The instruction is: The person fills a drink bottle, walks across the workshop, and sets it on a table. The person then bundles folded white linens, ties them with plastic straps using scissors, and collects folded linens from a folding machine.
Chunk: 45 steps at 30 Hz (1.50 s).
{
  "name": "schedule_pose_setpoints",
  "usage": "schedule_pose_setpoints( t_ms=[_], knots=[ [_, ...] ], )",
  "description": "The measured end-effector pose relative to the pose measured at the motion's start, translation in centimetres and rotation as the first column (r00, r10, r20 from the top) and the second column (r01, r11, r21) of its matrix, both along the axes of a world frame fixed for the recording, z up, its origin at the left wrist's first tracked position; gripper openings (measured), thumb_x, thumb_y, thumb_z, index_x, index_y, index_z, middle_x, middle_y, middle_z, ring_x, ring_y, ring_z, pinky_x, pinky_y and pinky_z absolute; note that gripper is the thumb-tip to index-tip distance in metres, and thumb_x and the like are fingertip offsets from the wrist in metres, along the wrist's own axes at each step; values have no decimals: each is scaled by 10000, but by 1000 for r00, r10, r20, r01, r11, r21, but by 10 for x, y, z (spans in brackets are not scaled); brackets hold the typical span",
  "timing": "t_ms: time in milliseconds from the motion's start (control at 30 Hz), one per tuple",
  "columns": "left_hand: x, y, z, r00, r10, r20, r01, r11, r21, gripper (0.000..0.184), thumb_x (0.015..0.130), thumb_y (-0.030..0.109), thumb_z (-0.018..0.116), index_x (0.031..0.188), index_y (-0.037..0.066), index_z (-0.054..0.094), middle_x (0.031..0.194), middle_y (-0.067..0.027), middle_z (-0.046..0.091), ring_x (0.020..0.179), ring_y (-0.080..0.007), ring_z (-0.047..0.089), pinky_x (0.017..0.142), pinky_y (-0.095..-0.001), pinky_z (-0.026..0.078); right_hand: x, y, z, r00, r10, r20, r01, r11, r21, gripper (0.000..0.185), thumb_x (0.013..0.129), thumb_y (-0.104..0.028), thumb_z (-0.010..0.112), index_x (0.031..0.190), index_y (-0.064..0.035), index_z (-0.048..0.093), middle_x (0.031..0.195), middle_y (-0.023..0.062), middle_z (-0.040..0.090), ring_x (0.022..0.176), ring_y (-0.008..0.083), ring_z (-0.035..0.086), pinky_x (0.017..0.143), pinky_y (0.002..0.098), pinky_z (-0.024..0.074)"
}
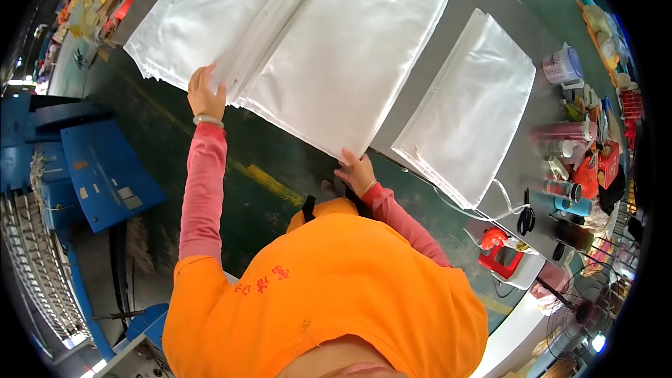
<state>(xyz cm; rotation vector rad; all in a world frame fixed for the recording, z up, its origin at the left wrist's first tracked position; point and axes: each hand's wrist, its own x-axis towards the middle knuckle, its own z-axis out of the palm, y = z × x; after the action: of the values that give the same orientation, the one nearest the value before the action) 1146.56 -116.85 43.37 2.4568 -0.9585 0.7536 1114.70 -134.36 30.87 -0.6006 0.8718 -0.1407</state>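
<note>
White, slightly shiny sheets, perhaps plastic or fabric bags, lie stacked in two overlapping piles on the grey table. My left hand (206,96) rests at the near edge of the left pile (210,17), fingers stretched and thumb apart. At the near corner of the middle pile (353,49), my right hand (358,172) pinches the sheet edge, with some fingers hidden beneath it. A separate folded white stack (470,108) lies to the right, apart from both hands.
Black scissors (526,221) and a white strap (490,218) lie at the table's right end. Beyond them are a lidded tub (562,65), a pink bottle (565,131) and other clutter. A blue machine (105,175) stands at left; a wire fan (577,318) is at lower right.
</note>
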Motion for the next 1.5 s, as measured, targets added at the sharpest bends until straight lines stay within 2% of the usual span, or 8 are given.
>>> schedule_pose_setpoints(
  t_ms=[233,467,633,733,867,1233,1433,1500],
  knots=[
    [12,-9,-9,977,187,99,-210,919,334,758,559,122,640,1253,320,407,1045,-40,448,990,-260,444,820,-427,364,12,-13,6,987,-158,35,161,980,-114,382,682,-207,700,977,-39,526,811,29,575,610,115,550,442,229,438],
    [45,-3,56,954,-256,157,130,823,553,805,522,61,574,1278,266,391,1067,-19,471,997,-187,469,875,-423,327,-17,-22,-1,891,-441,-111,391,868,-307,486,691,-272,704,1014,16,483,875,73,562,641,136,551,453,227,449],
    [61,-30,87,765,-636,-103,330,249,910,757,557,85,591,1270,245,390,1377,-30,266,1307,-213,154,1035,-539,51,-26,-15,-22,856,-480,-191,250,708,-660,493,719,-308,681,1022,18,469,856,65,534,672,117,520,484,213,450],
    [70,-37,77,622,-664,-415,513,-55,857,684,578,29,551,1221,232,436,1353,-25,303,1300,-221,178,1040,-538,59,-23,-16,-28,878,-444,-176,287,785,-550,477,730,-315,666,1026,6,473,820,51,533,669,100,514,504,204,447],
    [67,-55,63,641,-594,-485,280,-408,869,679,549,206,663,1192,235,448,1327,-10,323,1311,-228,127,1028,-570,30,-9,-9,-36,791,-605,-96,480,709,-516,410,736,-286,659,983,-19,470,747,13,521,594,45,445,439,180,323],
    [84,-65,70,383,-742,-551,621,-234,748,189,655,150,522,837,97,527,691,-41,524,761,-210,542,929,-413,270,2,-2,-50,662,-748,53,680,569,-463,328,731,-221,652,943,-48,472,711,-19,507,560,20,409,447,162,277],
    [70,-80,33,713,-556,-427,238,-381,893,169,703,218,564,849,140,536,739,-45,582,763,-184,555,755,-317,304,-2,-2,-54,693,-720,41,646,595,-478,331,734,-218,650,948,-38,471,701,-21,507,561,19,415,447,157,276],
    [74,-79,24,678,-604,-419,263,-333,905,146,708,200,563,844,152,545,753,-43,589,771,-193,555,765,-317,302,-3,-2,-51,692,-722,29,643,597,-480,330,737,-216,647,949,-34,469,706,-18,511,564,21,419,449,159,281]
  ],
)
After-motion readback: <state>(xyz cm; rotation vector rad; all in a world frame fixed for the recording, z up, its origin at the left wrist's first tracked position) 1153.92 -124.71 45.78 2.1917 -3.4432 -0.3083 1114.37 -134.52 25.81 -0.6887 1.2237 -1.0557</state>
